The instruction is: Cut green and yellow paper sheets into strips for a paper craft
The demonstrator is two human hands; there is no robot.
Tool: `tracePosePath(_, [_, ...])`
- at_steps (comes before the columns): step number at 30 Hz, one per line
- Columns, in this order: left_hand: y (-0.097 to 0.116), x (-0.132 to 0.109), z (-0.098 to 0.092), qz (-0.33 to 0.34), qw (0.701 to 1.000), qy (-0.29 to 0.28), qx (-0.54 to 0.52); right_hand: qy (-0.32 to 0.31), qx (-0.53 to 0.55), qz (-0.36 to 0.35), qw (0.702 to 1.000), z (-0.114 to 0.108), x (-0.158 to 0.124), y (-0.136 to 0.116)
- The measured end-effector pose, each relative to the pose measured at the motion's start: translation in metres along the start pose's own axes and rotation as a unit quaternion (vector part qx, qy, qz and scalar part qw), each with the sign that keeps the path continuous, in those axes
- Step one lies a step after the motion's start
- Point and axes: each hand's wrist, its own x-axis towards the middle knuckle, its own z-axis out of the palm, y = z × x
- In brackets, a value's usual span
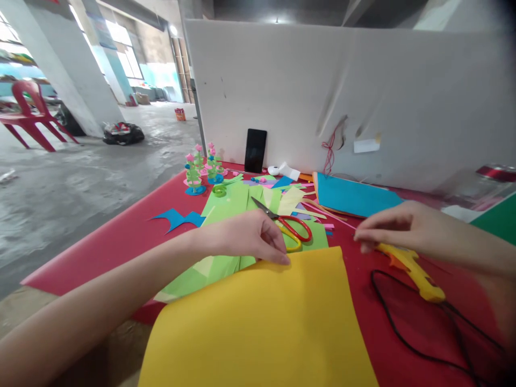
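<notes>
My left hand pinches the top edge of a large yellow paper sheet, which curves down toward me and runs out of view at the bottom. Just behind that hand lie scissors with red and yellow handles, their blades partly apart, on green paper. On the right, my right hand has its thumb and fingers drawn together above a yellow hot glue gun. A thin pink strip reaches up to its fingertips; whether they grip it is unclear.
Small paper plants with pink tops stand at the back left. A phone leans on the white board. Blue sheets lie at the back right. The glue gun's black cord loops across the red table.
</notes>
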Motion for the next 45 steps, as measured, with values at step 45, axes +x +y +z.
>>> tracePosePath(45, [-0.002, 0.002, 0.003, 0.077, 0.992, 0.04, 0.086, -0.024, 0.084, -0.037, 0.995, 0.043, 0.012, -0.015])
